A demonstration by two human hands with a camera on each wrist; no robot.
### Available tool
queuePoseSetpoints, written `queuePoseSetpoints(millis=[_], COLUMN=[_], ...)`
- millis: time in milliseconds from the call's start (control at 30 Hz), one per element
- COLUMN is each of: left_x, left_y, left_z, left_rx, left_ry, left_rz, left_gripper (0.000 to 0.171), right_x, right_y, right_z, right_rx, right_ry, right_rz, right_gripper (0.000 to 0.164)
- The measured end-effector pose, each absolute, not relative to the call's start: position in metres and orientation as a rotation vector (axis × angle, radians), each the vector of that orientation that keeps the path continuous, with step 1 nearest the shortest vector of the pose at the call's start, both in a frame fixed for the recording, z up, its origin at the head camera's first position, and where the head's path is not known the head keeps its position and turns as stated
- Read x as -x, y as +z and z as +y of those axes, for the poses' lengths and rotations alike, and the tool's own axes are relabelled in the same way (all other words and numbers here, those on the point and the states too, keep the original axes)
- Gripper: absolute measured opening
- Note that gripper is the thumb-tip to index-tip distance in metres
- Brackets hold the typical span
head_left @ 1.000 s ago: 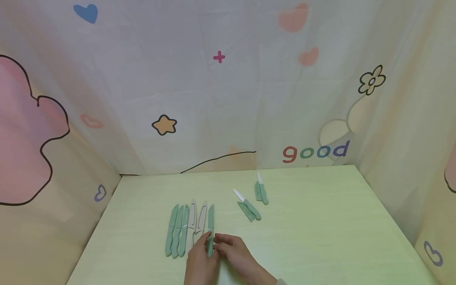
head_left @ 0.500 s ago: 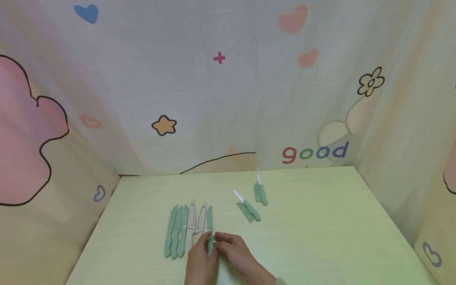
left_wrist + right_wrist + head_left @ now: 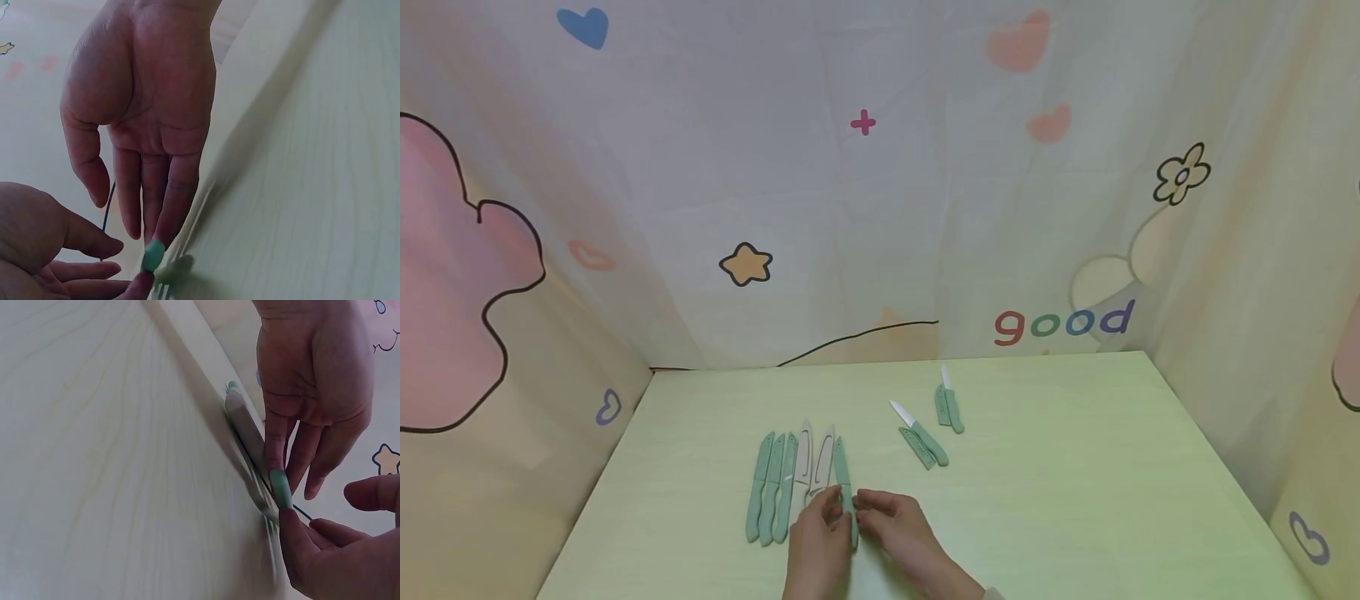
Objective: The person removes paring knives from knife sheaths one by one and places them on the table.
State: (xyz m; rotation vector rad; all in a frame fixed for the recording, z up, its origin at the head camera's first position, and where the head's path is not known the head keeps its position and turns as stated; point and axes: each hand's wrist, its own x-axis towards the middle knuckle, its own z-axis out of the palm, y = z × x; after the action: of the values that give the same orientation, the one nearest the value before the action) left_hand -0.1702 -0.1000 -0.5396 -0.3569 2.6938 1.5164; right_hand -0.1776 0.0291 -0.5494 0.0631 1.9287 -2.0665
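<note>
A green sheathed knife lies at the right end of a row on the table, tilted with its handle to the right. My left hand is at the left of its handle, fingertips touching it. On the other side my right hand reaches in with extended fingers right at the handle. The handle's end shows between the two hands' lowest fingers in the left wrist view; the same handle end appears so in the right wrist view. Two cream sheathed knives stand beside my left hand, their handles partly hidden by it.
Several green sheathed knives line up at the row's left. Two small knives with bare white blades, a nearer one and a farther one, lie beside their green sheaths at the back right. Patterned curtains surround the table.
The green knife has turned: its handle end has moved right and its tip slightly left. My left hand has shifted a little left, while my right hand has moved slightly right.
</note>
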Motion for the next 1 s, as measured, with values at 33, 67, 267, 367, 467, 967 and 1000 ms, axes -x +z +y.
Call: queuePoseSetpoints(millis=[33, 67, 267, 367, 467, 967, 1000], left_x=[0.171, 0.171, 0.172, 0.172, 0.171, 0.17, 0.169], left_y=[-0.539, -0.54, -0.544, -0.546, -0.547, -0.546, -0.546], left_z=[-0.1, -0.099, -0.097, -0.096, -0.096, -0.095, -0.095], left_rx=[0.364, 0.369, 0.389, 0.372, 0.345, 0.281, 0.27], left_ry=[1.519, 1.519, 1.566, 1.604, 1.65, 1.823, 1.837], left_rz=[2.698, 2.7, 2.702, 2.711, 2.705, 2.553, 2.538], left_gripper=[0.042, 0.043, 0.046, 0.047, 0.048, 0.059, 0.06], right_x=[0.177, 0.177, 0.179, 0.18, 0.181, 0.182, 0.182], right_y=[-0.549, -0.55, -0.555, -0.559, -0.561, -0.555, -0.555], right_z=[0.03, 0.031, 0.034, 0.036, 0.037, 0.046, 0.047], right_rx=[-0.067, -0.068, -0.044, -0.037, -0.049, -0.21, -0.207], right_ry=[-2.073, -2.085, -2.175, -2.2, -2.225, -2.287, -2.289], right_rz=[1.928, 1.924, 1.864, 1.845, 1.831, 1.779, 1.778], right_gripper=[0.045, 0.045, 0.043, 0.043, 0.044, 0.04, 0.039])
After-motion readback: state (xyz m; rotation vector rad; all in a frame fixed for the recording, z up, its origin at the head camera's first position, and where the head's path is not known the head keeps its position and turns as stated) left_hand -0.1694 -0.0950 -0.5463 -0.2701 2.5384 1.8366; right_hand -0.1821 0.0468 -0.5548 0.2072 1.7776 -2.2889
